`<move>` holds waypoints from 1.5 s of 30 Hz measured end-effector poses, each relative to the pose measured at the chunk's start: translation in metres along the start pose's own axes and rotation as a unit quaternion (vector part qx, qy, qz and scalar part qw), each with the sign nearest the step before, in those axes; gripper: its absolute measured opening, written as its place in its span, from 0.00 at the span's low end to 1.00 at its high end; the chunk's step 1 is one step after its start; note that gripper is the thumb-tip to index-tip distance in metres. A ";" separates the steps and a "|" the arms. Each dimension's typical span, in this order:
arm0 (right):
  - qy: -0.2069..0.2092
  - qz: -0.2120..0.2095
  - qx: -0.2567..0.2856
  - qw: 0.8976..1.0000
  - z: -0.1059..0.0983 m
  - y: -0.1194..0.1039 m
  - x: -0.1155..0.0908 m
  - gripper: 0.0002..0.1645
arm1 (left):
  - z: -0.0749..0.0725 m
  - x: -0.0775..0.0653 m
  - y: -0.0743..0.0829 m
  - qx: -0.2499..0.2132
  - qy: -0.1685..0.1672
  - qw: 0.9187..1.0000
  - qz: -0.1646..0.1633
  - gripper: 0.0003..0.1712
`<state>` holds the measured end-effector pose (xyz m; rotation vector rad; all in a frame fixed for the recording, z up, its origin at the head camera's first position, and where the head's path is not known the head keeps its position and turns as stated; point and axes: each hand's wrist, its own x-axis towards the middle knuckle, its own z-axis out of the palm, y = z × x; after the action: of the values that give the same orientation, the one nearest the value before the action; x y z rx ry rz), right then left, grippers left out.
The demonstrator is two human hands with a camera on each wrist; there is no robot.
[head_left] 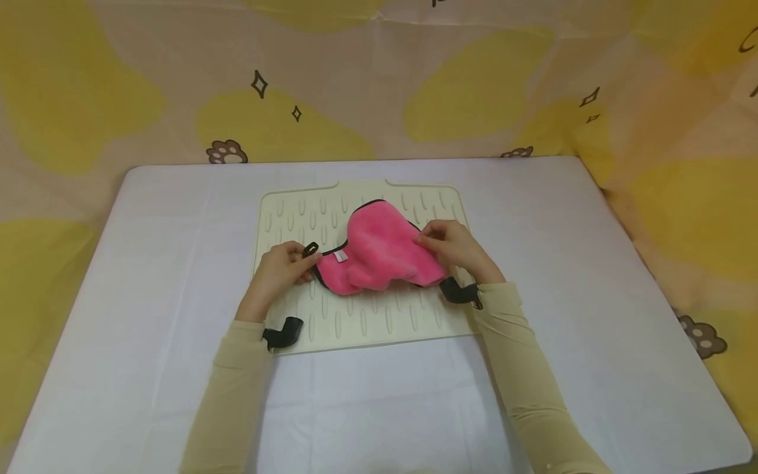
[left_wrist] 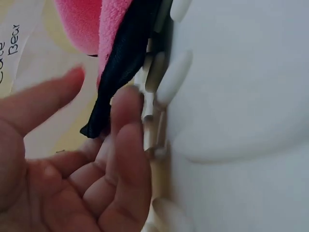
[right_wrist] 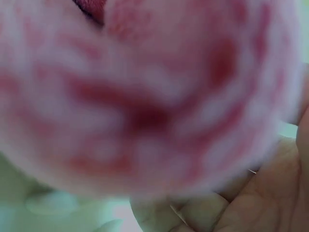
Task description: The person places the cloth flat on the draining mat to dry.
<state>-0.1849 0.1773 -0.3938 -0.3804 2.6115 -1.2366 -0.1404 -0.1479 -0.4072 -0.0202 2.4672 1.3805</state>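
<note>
A pink plush cloth (head_left: 379,247) with black edging, a small white label and a black hanging loop (head_left: 310,249) is bunched up over a cream ribbed mat (head_left: 363,322). At its left corner is my left hand (head_left: 283,266). In the left wrist view the thumb stands apart from the black edging (left_wrist: 123,53), while the fingers lie against the edging's end. My right hand (head_left: 456,249) pinches the cloth's right side between thumb and fingers. Close to the right wrist camera, the blurred cloth (right_wrist: 145,154) hides most of that hand's fingertips.
The mat lies on a white table (head_left: 172,276) with rounded corners. A yellow and cream patterned curtain (head_left: 349,79) stands behind it and along the sides. Black camera mounts (head_left: 284,333) stick out from both wrists over the mat.
</note>
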 end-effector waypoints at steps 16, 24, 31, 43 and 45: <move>-0.045 0.008 0.010 0.999 0.004 0.001 0.004 0.10 | -0.008 0.005 -0.007 -0.006 0.008 1.000 0.015 0.11; -0.062 -0.004 -0.003 0.998 0.026 -0.005 0.002 0.10 | -0.014 0.009 -0.011 -0.025 0.072 0.997 0.007 0.14; -0.031 0.010 0.048 0.998 0.022 -0.001 0.002 0.10 | -0.018 0.008 -0.014 -0.053 0.030 0.998 0.007 0.14; 0.031 0.075 -0.023 0.996 0.009 0.013 0.004 0.14 | -0.018 0.006 -0.013 -0.067 -0.048 0.996 0.016 0.14; 0.034 0.077 -0.029 0.996 0.010 0.012 0.004 0.15 | -0.018 0.006 -0.013 -0.063 -0.041 0.997 0.014 0.15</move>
<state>-0.1874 0.1756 -0.4100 -0.1456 2.6807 -1.1451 -0.1487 -0.1693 -0.4108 0.0428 2.3193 1.5152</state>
